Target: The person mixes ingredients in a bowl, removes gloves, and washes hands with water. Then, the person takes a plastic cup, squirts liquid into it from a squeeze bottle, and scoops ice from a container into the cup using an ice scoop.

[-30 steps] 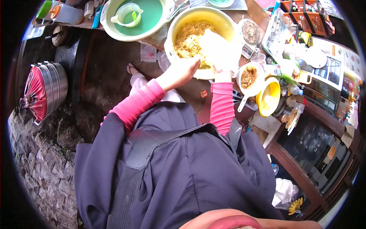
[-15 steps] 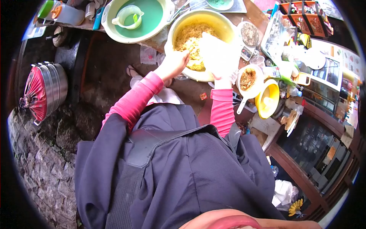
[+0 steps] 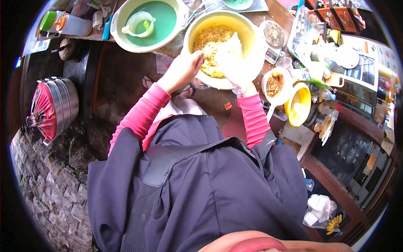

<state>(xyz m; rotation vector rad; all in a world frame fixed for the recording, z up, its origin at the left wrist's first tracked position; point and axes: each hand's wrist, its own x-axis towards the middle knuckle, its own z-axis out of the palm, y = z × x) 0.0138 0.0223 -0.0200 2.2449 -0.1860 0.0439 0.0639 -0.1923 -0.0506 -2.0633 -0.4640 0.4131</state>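
Note:
A large pale-yellow basin (image 3: 256,50) holds a shredded yellow food (image 3: 212,37). My left hand (image 3: 184,69) is at the basin's lower left rim, its fingers pinched together; what they hold, if anything, is too small to name. A white, overexposed sheet or bag (image 3: 235,54) lies over the basin's right part. My right hand (image 3: 248,87), at the lower right rim, is washed out by glare, and its fingers cannot be made out. Right of it stands a white handled bowl (image 3: 284,91) with brown food (image 3: 275,84).
Left of the basin is a tub of green liquid (image 3: 166,27) with a cup (image 3: 139,24) in it. A scale (image 3: 271,55) with a dish, a yellow bowl (image 3: 299,105) and cluttered goods are on the right. A steamer pot (image 3: 63,105) stands far left.
My left hand has moved slightly left, away from the food. The white sheet now shows a crumpled, upright tip. The whole view has shifted a little.

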